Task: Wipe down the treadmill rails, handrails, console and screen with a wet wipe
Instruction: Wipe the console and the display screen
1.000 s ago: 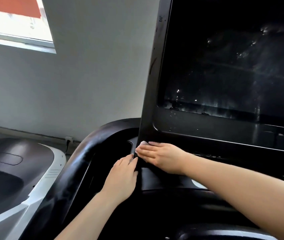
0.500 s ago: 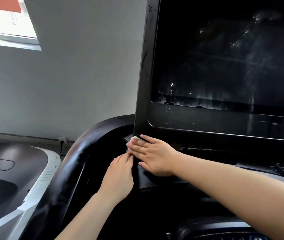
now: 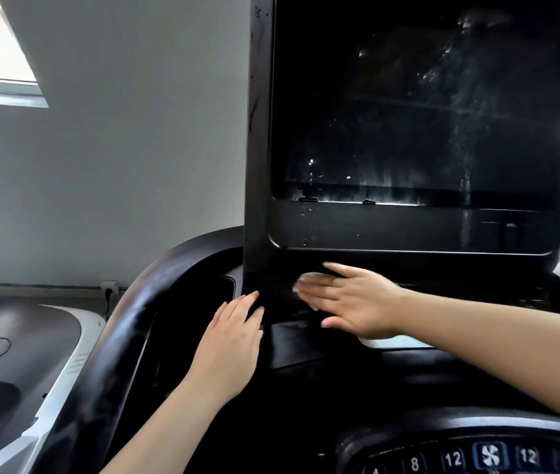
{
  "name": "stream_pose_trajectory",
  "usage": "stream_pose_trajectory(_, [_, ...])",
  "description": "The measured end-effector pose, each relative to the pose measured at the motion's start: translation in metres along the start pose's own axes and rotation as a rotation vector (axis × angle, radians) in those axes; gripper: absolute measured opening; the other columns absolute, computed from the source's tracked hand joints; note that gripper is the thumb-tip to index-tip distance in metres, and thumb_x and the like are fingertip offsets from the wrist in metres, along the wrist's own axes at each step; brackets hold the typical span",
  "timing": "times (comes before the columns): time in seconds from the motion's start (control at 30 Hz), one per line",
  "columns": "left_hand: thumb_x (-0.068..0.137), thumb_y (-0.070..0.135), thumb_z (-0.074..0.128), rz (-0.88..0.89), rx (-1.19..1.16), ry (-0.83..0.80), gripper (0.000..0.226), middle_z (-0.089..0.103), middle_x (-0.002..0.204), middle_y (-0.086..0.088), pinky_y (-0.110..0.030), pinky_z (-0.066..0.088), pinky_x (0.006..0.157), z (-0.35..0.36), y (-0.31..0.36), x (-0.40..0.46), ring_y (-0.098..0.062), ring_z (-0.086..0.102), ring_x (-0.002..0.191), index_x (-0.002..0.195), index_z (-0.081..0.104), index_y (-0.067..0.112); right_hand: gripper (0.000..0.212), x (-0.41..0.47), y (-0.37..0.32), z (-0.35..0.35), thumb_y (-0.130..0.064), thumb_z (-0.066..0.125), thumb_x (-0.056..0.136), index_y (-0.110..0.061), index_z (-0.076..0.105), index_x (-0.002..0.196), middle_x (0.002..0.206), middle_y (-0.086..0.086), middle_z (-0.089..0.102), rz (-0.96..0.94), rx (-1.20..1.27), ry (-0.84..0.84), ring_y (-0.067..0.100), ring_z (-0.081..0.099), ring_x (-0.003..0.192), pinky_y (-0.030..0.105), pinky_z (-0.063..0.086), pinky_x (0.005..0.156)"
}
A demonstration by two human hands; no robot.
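Wet wipe (image 3: pixel 301 280) now lies flat under the right hand's (image 3: pixel 350 302) straight fingers, having slid rightward from the screen (image 3: pixel 418 114) frame's corner along its lower edge; left hand (image 3: pixel 229 347) rests open, empty, beside it. Console buttons (image 3: pixel 487 455) remain.

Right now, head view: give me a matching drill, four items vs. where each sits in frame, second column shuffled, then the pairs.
Items:
1. left hand
2. right hand
3. fan button
4. wall socket

Places:
A. bottom right, on the keypad between two "12" keys
B. low on the grey wall, left of the curved black handrail
C. flat on the panel under the screen, wet wipe beneath the fingers
D. at the screen housing's lower left corner

Pairs: 1-D, 2-C, 3-A, 4-B
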State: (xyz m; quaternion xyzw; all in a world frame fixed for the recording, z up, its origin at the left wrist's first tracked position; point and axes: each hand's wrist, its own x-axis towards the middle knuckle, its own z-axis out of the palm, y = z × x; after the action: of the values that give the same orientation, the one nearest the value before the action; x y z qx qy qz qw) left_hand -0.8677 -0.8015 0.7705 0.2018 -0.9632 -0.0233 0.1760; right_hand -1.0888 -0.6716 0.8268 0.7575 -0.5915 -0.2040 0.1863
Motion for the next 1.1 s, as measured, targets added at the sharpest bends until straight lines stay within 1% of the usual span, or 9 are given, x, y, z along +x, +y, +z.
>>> stream_pose_trajectory(0.13, [0.077,0.023,0.043,0.035,0.031,0.050,0.040,0.063,0.115,-0.011,-0.035,0.032,0.099,0.001,0.002,0.008,-0.027,0.063,0.106,0.102,0.070,0.008,0.073,0.044,-0.029,-0.005,-0.049,-0.001,0.090,-0.016,0.031,0.147,0.155,-0.002,0.022,-0.016,0.085,0.028,0.013,0.016,0.144,0.029,-0.023,0.108])
stream_pose_trajectory(0.2, [0.076,0.018,0.042,0.065,0.047,0.074,0.040,0.063,0.116,-0.011,-0.035,0.030,0.099,0.001,0.002,0.012,-0.027,0.062,0.107,0.101,0.070,0.008,0.070,0.031,-0.022,-0.004,-0.048,-0.003,0.091,-0.019,0.022,0.150,0.158,-0.004,0.012,-0.038,0.095,-0.010,0.011,0.005,0.145,0.028,-0.028,0.105])
stream_pose_trajectory(0.37, [0.070,0.016,0.073,0.223,0.075,0.063,0.037,0.063,0.120,-0.006,-0.038,0.042,0.100,-0.003,0.017,0.030,-0.023,0.060,0.111,0.106,0.070,0.009,0.058,-0.056,0.028,0.007,-0.041,0.006,0.102,-0.022,0.048,0.138,0.145,-0.008,0.043,0.050,0.100,-0.089,0.007,0.034,0.136,0.034,0.004,0.114])
stream_pose_trajectory(0.5, [0.086,0.034,0.035,0.279,0.177,-0.049,0.048,0.062,0.124,-0.004,-0.041,0.040,0.101,-0.001,0.025,0.040,-0.022,0.056,0.116,0.110,0.070,0.011,0.056,-0.125,0.057,0.027,-0.046,0.013,0.101,-0.017,0.035,0.144,0.150,-0.004,0.036,0.116,0.033,-0.102,0.009,0.021,0.142,0.036,0.007,0.115])
stream_pose_trajectory(0.6, [0.086,0.037,0.032,0.266,0.220,-0.087,0.052,0.061,0.126,-0.005,-0.040,0.028,0.102,-0.002,0.026,0.038,-0.023,0.054,0.117,0.113,0.068,0.011,0.060,-0.118,0.055,0.035,-0.050,0.014,0.100,-0.014,0.033,0.144,0.151,-0.001,0.033,0.100,0.010,-0.080,0.012,0.014,0.143,0.036,0.008,0.116])
stream_pose_trajectory(0.73, [0.086,0.037,0.032,0.239,0.244,-0.090,0.052,0.060,0.127,-0.006,-0.040,0.028,0.103,-0.003,0.026,0.035,-0.024,0.051,0.118,0.115,0.067,0.011,0.064,-0.094,0.048,0.031,-0.050,0.010,0.101,-0.012,0.044,0.140,0.149,0.000,0.038,0.067,0.054,-0.099,0.012,0.025,0.140,0.038,0.013,0.113])
stream_pose_trajectory(0.87, [0.086,0.036,0.032,0.200,0.232,-0.087,0.051,0.060,0.126,-0.007,-0.041,0.041,0.101,-0.005,0.028,0.031,-0.024,0.056,0.115,0.114,0.068,0.012,0.064,-0.090,0.041,0.018,-0.050,0.010,0.101,-0.014,0.046,0.139,0.145,-0.001,0.045,0.110,0.168,-0.125,0.012,0.037,0.136,0.037,0.013,0.112])
stream_pose_trajectory(1.0, [0.085,0.035,0.035,0.116,0.228,-0.072,0.048,0.060,0.125,-0.010,-0.039,0.031,0.102,-0.007,0.026,0.027,-0.026,0.057,0.114,0.111,0.069,0.012,0.069,-0.054,0.025,0.011,-0.050,0.004,0.100,-0.014,0.052,0.134,0.140,-0.001,0.050,0.082,0.170,-0.103,0.011,0.042,0.133,0.037,0.012,0.113])
stream_pose_trajectory(1.1, [0.084,0.035,0.036,0.037,0.228,-0.062,0.049,0.059,0.126,-0.012,-0.039,0.030,0.101,-0.010,0.020,0.020,-0.025,0.054,0.116,0.111,0.068,0.010,0.081,-0.006,0.003,0.002,-0.056,-0.011,0.092,-0.013,0.032,0.146,0.152,-0.001,0.031,0.030,0.175,-0.019,0.011,0.020,0.143,0.035,-0.011,0.114])
